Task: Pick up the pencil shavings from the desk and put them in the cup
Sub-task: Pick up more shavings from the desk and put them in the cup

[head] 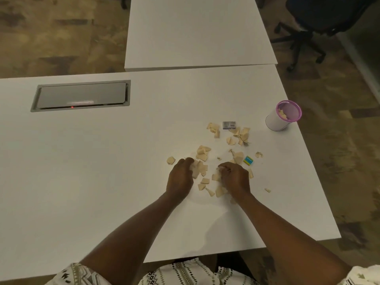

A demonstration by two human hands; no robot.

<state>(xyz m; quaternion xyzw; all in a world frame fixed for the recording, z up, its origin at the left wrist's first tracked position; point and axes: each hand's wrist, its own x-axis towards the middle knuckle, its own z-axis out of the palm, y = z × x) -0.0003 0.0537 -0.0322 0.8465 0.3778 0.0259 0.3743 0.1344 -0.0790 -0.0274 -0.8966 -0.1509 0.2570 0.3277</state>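
White desk [102, 171] fills my view. Cup [282, 117] stands upright near its right edge, a few shavings inside. Left hand [180, 177] and right hand [234, 178] both curl onto the pencil shavings [202, 154] scattered mid-desk; actual grip I cannot tell.

Thin wooden shavings [202, 154] lie on the smooth, matt desk [102, 161].

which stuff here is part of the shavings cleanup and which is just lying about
Part of the job:
shavings
cup
left hand
right hand

Just lying about:
grey sharpener
small blue and green block
cable hatch
office chair
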